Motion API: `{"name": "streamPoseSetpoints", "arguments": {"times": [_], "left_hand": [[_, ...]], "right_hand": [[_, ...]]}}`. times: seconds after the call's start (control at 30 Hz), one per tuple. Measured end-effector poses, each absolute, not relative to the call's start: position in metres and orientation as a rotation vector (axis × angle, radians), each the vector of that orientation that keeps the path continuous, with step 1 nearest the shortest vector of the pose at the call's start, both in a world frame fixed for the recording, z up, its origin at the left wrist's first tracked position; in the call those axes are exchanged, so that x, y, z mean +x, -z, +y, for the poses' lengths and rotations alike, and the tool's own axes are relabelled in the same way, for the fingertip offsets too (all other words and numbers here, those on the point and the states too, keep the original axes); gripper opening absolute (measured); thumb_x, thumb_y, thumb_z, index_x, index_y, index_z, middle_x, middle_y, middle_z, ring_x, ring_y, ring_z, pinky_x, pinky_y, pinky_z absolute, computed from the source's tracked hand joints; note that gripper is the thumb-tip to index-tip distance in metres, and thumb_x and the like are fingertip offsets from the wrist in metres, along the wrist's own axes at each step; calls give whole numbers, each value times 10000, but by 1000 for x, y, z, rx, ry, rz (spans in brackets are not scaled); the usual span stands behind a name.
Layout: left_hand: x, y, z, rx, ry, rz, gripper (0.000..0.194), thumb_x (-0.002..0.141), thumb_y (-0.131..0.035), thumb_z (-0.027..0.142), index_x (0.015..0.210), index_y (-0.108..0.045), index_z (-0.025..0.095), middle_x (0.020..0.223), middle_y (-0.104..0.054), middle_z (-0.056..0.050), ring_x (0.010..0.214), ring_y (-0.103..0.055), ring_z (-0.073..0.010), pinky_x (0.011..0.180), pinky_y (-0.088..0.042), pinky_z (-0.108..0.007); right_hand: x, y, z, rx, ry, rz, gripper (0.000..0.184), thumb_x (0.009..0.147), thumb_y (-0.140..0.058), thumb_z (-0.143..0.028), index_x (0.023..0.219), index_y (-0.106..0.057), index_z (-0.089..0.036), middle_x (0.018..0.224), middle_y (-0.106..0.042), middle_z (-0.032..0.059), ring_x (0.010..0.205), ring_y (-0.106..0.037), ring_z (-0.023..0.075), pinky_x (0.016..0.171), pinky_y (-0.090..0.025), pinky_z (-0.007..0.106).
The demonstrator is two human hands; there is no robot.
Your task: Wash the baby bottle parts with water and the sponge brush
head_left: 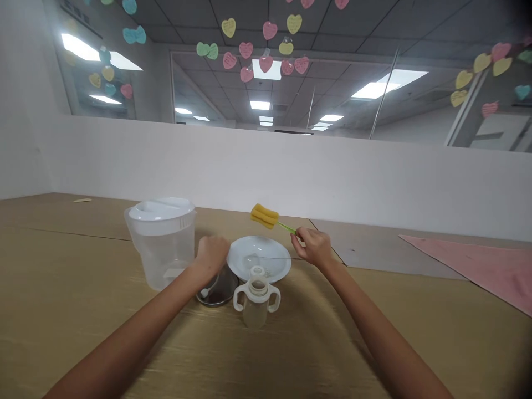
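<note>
Left of our left grip stands a clear plastic pitcher, and under that grip sits a round dark lid on the wooden table. Between our grips lies a white round plate, with a handled plastic baby bottle before it. Our right grip holds a yellow sponge bottle brush, whose sponge lies behind the plate. Farther right lies a pink cloth mat.

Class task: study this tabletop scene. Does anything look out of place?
Yes: a pink sheet lies slanted across the right of the table, running out of view, and a small pale strip sits alone at the far left, apart from everything else.
</note>
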State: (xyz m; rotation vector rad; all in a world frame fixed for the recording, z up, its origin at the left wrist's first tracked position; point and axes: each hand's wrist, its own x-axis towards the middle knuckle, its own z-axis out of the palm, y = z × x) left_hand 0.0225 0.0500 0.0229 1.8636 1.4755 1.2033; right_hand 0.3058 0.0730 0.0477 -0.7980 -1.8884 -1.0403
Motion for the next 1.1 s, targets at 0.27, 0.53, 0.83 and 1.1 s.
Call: {"name": "streamPoseSetpoints", "arguments": {"times": [0.27, 0.53, 0.83, 1.1], "left_hand": [[53, -26, 42, 2359, -798, 1289, 376, 682, -610, 341, 1049, -625, 261, 1110, -623, -73, 1072, -519, -251, 928, -339, -316], [59, -11, 51, 2307, -789, 1582, 457, 579, -634, 191, 1033, -603, 221, 912, -644, -85, 865, -579, -260, 785, -399, -325], [43, -43, 50, 2111, -1198, 1474, 523, 599, -601, 206, 1117, -541, 164, 1022, -581, -103, 906, -551, -230, 833, -412, -336], [37, -80, 28, 1668, -1509, 1115, 446, 547, -645, 148, 991, -614, 185, 1052, -614, -71, 976, -544, -224, 896, -405, -365]], "right_hand": [[304, -47, 72, -905, 998, -1932, 188, 813, -436, -241, 648, -496, -171, 471, -523, -24, 411, -419, 80, 448, -179, 229], [302, -45, 72, -945, 975, -2006, 200, 818, -419, -252, 654, -499, -170, 467, -533, -20, 397, -419, 81, 446, -157, 231], [308, -41, 81, -1124, 982, -1911, 179, 816, -402, -273, 721, -512, -167, 451, -525, -14, 368, -413, 104, 431, -139, 231], [302, -46, 69, -863, 928, -1993, 163, 811, -432, -258, 764, -556, -163, 483, -560, -12, 420, -469, 96, 442, -219, 221]]}}
